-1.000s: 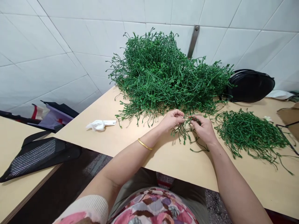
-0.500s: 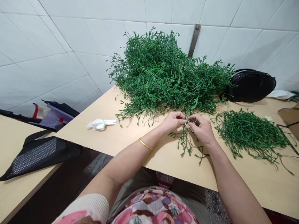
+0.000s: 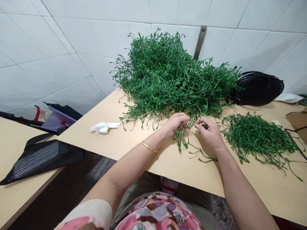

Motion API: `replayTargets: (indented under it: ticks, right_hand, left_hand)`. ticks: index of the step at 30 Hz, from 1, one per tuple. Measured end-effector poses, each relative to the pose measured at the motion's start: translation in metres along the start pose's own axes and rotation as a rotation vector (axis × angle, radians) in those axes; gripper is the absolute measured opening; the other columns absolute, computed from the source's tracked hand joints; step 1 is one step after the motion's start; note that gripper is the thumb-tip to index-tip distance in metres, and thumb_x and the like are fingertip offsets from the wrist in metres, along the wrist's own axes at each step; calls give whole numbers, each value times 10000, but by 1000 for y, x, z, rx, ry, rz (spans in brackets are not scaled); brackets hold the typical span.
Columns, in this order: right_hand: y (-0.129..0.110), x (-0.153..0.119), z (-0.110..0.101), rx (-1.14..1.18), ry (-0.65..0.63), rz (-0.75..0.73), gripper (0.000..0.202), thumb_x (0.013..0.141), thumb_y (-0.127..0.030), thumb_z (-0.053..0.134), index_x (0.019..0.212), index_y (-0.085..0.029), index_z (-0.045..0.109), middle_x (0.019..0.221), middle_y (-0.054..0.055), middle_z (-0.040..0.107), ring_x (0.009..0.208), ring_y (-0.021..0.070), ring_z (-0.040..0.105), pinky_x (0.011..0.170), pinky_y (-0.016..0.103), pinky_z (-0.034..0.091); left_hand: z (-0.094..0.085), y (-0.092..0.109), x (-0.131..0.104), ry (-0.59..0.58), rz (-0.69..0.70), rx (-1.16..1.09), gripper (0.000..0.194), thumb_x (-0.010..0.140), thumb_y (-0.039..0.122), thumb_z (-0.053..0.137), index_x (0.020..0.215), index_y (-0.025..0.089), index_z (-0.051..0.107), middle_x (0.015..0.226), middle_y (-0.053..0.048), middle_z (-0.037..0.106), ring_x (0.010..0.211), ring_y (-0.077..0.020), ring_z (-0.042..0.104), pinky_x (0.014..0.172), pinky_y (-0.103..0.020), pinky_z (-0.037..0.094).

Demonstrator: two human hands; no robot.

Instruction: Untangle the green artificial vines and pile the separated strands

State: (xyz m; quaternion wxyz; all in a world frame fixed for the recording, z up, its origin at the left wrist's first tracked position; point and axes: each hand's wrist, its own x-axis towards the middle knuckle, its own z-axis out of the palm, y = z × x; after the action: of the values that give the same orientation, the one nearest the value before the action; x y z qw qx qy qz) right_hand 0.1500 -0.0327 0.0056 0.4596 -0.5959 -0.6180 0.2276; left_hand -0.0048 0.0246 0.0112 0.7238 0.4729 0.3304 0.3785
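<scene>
My left hand (image 3: 177, 123) is closed around a small bunch of green plastic stems (image 3: 181, 137), whose ends hang down below the fingers. My right hand (image 3: 208, 130) pinches thumb to forefinger just beside it, at the upper part of the same stems; what exactly lies between the fingertips is too small to make out. A few loose stems (image 3: 202, 155) lie on the table under my right hand. Right behind both hands rises a large heap of green plastic stems (image 3: 168, 76).
A smaller pile of stems (image 3: 259, 137) lies to the right. Behind it stands a black bag (image 3: 260, 88) near the tiled wall. A crumpled white tissue (image 3: 102, 127) is on the table (image 3: 134, 143) at left. Another table holds a black mesh bag (image 3: 35, 159).
The stem bunch has shifted left into my left hand, which now wraps it. My right hand has moved slightly right, and a gap has opened between the hands.
</scene>
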Motion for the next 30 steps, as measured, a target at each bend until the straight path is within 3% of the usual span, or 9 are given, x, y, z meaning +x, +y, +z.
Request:
replayTargets:
  ticks: [5, 13, 19, 24, 30]
  right_hand:
    - [-4, -3, 0, -76, 24, -91, 152, 769, -322, 558, 703, -186, 574, 617, -17, 494, 549, 112, 373, 544, 266, 296]
    - [-2, 0, 2, -26, -93, 14, 203, 792, -349, 515, 709, -179, 589, 599, -17, 480, 579, 126, 395, 560, 267, 314]
    - [-7, -2, 4, -7, 74, 5, 226, 779, -392, 548, 697, -182, 574, 678, 0, 526, 632, 135, 428, 598, 273, 335]
    - [-7, -2, 10, 76, -23, 35, 222, 756, -393, 568, 724, -175, 592, 678, 0, 527, 625, 132, 434, 578, 272, 344]
    - [-6, -1, 15, 334, -97, 185, 228, 667, -380, 628, 739, -167, 591, 637, -32, 488, 505, 76, 336, 478, 247, 270]
  left_hand:
    - [-1, 0, -1, 54, -43, 141, 214, 612, 173, 704, 632, 139, 494, 526, 47, 502, 472, -54, 462, 526, -216, 357]
    - [-2, 1, -1, 47, 38, 206, 117, 604, 103, 648, 632, 121, 535, 549, 51, 504, 525, -49, 451, 571, -210, 335]
    - [-1, -3, 1, 32, 151, 240, 163, 595, 160, 669, 618, 128, 511, 534, 70, 458, 518, -38, 377, 553, -205, 277]
    - [-1, -5, 2, 15, 171, 238, 176, 581, 181, 674, 619, 128, 511, 549, 65, 462, 531, -42, 378, 555, -209, 284]
    - [1, -9, 3, 15, 219, 235, 189, 591, 190, 686, 623, 125, 512, 563, 58, 477, 541, -46, 399, 558, -209, 307]
